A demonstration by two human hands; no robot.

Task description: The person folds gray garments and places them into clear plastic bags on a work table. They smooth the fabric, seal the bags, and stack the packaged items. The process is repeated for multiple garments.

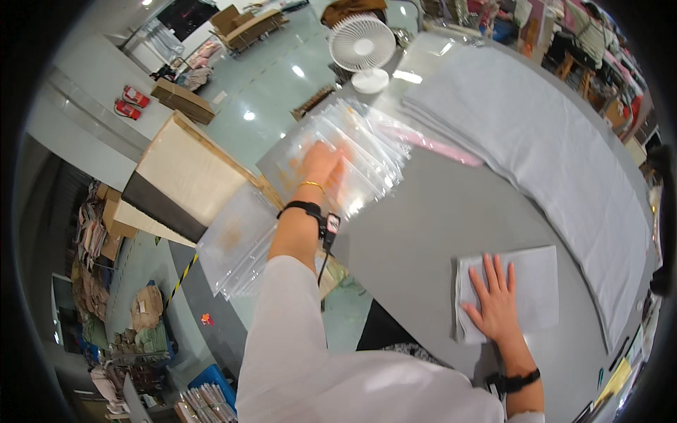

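Note:
My left hand reaches over a fanned stack of clear plastic bags. Its fingers are curled in at the top bag and appear to pinch it; the fingertips are partly lost in the shine of the plastic. On the right, my right hand lies flat with fingers spread on a folded light grey cloth, pressing it to the grey table. A band and a small device sit on each wrist.
A long layered grey cloth curves along the table's far and right side. Beyond the bags stand a white fan and a pink strip. More plastic bags lie left of my arm, beside a cream board-like box.

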